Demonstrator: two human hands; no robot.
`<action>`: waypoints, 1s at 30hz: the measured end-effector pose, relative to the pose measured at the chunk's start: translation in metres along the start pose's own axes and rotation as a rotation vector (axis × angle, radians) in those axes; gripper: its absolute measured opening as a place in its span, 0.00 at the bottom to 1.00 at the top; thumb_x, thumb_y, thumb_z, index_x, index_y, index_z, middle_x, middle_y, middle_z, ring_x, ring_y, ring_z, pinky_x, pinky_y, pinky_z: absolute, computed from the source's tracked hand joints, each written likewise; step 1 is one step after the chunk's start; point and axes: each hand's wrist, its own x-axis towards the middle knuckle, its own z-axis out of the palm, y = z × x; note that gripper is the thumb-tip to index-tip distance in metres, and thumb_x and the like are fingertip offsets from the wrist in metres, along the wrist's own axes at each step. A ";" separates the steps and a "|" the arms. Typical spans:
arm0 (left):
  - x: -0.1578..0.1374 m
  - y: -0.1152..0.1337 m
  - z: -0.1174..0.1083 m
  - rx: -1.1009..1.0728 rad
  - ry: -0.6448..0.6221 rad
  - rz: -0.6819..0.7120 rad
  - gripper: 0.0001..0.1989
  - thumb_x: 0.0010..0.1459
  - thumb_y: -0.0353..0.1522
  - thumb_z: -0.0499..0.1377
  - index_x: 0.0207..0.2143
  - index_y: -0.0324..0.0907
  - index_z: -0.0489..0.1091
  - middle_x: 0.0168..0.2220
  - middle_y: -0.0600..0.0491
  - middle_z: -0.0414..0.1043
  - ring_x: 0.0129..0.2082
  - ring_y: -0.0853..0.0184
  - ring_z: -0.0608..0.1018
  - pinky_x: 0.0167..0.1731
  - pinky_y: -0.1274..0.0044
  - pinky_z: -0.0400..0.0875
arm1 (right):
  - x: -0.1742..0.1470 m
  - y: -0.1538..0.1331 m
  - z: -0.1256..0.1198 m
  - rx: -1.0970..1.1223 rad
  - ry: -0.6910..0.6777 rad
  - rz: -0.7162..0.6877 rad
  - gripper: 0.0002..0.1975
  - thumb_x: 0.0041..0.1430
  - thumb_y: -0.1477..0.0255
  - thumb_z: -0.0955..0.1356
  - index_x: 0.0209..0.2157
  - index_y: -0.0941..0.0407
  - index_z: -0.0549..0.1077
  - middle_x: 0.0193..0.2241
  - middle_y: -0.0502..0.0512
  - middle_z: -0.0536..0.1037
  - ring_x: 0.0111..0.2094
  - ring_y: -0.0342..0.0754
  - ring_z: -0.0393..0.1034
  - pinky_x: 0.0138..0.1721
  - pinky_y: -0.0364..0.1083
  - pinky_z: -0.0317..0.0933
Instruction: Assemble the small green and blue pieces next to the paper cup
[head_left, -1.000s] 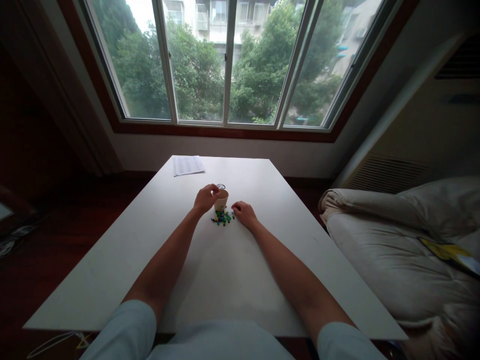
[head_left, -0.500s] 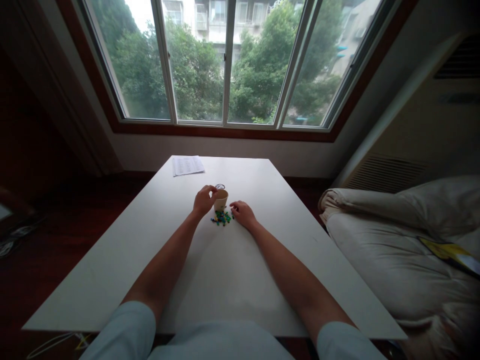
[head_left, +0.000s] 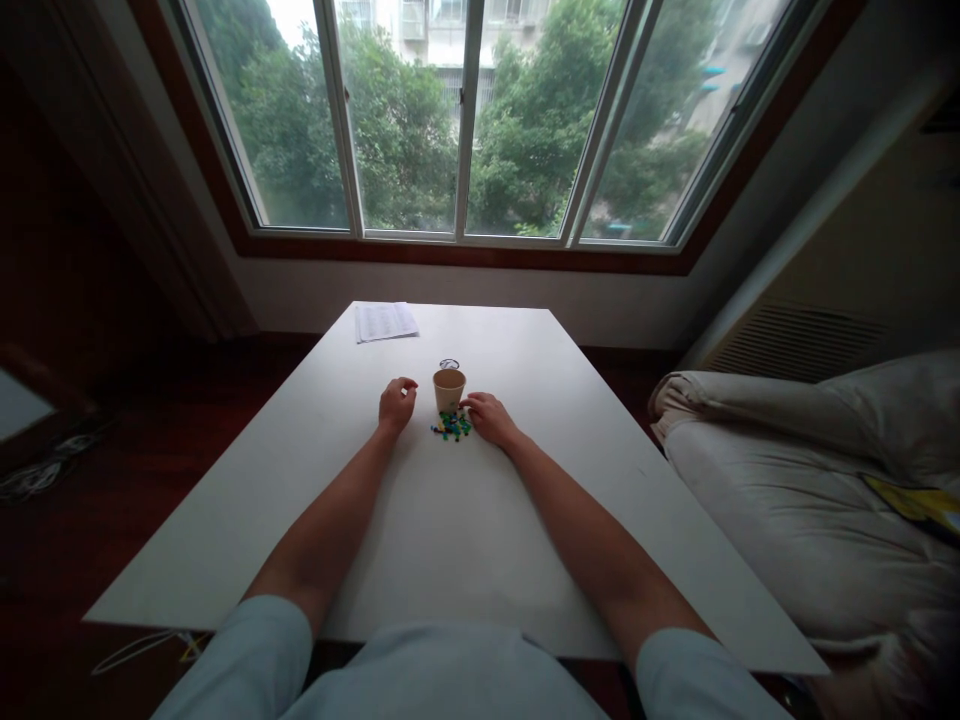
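Note:
A tan paper cup [head_left: 449,392] stands upright on the white table [head_left: 450,540], its mouth facing up. Small beads [head_left: 452,428], mostly green with some blue and yellow, lie in a loose heap at the cup's near side. My left hand [head_left: 397,405] is to the left of the cup, apart from it, with fingers loosely bent and a gap between thumb and fingers. Nothing shows in it. My right hand [head_left: 491,418] rests on the table at the right of the beads, fingers loosely stretched towards the cup's base. Whether its fingertips touch a bead is too small to tell.
Behind the cup lies a small dark-rimmed ring-shaped item [head_left: 449,365]. Sheets of paper [head_left: 386,322] lie at the table's far left corner. A pale sofa [head_left: 757,480] stands along the right side, and a window [head_left: 465,130] is beyond the table.
My left hand has drawn away from the cup's rim to the left. My right hand has come closer to the cup and beads. The camera view has shifted slightly.

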 end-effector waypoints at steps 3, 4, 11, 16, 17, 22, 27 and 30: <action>0.000 -0.005 0.004 0.026 -0.107 -0.008 0.10 0.60 0.31 0.55 0.40 0.43 0.75 0.43 0.51 0.77 0.33 0.68 0.74 0.41 0.74 0.70 | -0.005 -0.002 -0.005 0.044 -0.015 -0.011 0.19 0.64 0.78 0.63 0.48 0.49 0.80 0.55 0.54 0.74 0.57 0.50 0.64 0.60 0.49 0.56; 0.000 -0.006 0.005 0.037 -0.138 -0.002 0.10 0.60 0.32 0.55 0.40 0.43 0.75 0.43 0.51 0.77 0.34 0.67 0.75 0.41 0.74 0.70 | -0.007 -0.003 -0.007 0.052 -0.019 -0.016 0.19 0.64 0.79 0.63 0.48 0.48 0.80 0.55 0.53 0.74 0.57 0.50 0.65 0.60 0.49 0.56; 0.002 -0.005 0.004 0.050 -0.262 0.014 0.10 0.61 0.33 0.56 0.40 0.44 0.76 0.41 0.52 0.79 0.36 0.66 0.77 0.40 0.75 0.70 | -0.014 -0.014 -0.017 0.071 -0.004 -0.071 0.14 0.62 0.73 0.68 0.47 0.50 0.80 0.50 0.56 0.76 0.52 0.52 0.67 0.56 0.48 0.58; 0.001 -0.005 0.005 0.085 -0.292 0.027 0.10 0.60 0.34 0.57 0.39 0.45 0.77 0.40 0.52 0.80 0.37 0.65 0.77 0.40 0.74 0.70 | -0.013 -0.008 -0.021 0.073 0.020 0.000 0.15 0.62 0.78 0.65 0.45 0.53 0.81 0.41 0.57 0.77 0.46 0.49 0.68 0.50 0.45 0.60; 0.001 -0.005 0.006 0.089 -0.294 0.030 0.10 0.60 0.34 0.57 0.39 0.45 0.77 0.40 0.52 0.80 0.37 0.65 0.77 0.40 0.74 0.70 | -0.013 -0.006 -0.022 0.080 0.014 0.018 0.15 0.62 0.78 0.64 0.44 0.53 0.81 0.39 0.56 0.76 0.44 0.48 0.68 0.48 0.44 0.60; 0.000 -0.005 0.005 0.095 -0.319 0.032 0.10 0.60 0.35 0.57 0.39 0.45 0.77 0.40 0.52 0.80 0.37 0.65 0.77 0.39 0.74 0.70 | -0.016 -0.001 -0.030 0.155 -0.091 0.017 0.15 0.58 0.73 0.69 0.47 0.54 0.79 0.34 0.50 0.74 0.33 0.43 0.66 0.39 0.41 0.60; -0.001 -0.002 0.004 0.111 -0.318 0.034 0.10 0.60 0.35 0.56 0.40 0.45 0.77 0.40 0.52 0.80 0.37 0.65 0.78 0.39 0.75 0.70 | -0.017 -0.001 -0.033 0.153 -0.107 -0.010 0.13 0.56 0.73 0.71 0.45 0.54 0.79 0.36 0.52 0.73 0.34 0.42 0.66 0.39 0.41 0.60; -0.002 -0.001 0.005 0.121 -0.329 0.031 0.10 0.60 0.35 0.57 0.40 0.46 0.77 0.40 0.51 0.80 0.37 0.65 0.78 0.39 0.75 0.70 | -0.019 -0.004 -0.033 0.113 -0.077 0.017 0.10 0.59 0.75 0.69 0.42 0.54 0.80 0.36 0.52 0.74 0.34 0.43 0.67 0.39 0.41 0.60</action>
